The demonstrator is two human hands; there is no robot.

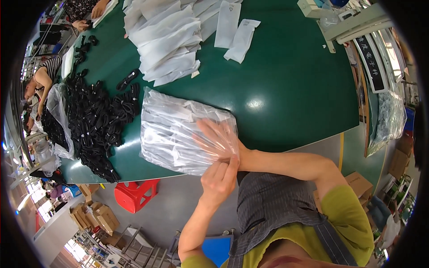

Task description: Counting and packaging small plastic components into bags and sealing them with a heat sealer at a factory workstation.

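Note:
A big clear plastic bag (174,134) stuffed with white flat packets lies on the green table (290,89) at its near edge. My right hand (219,138) is inside the bag's mouth and shows through the film, fingers spread flat over the packets. My left hand (219,176) pinches the bag's rim just below it, at the table edge. Whether the right hand grips any packet I cannot tell.
A heap of loose white pouches (165,40) lies further back, with two single ones (237,33) beside it. A mound of coiled black cables (98,120) fills the left side. Other people (42,76) work at the far left. A red stool (136,194) stands under the table.

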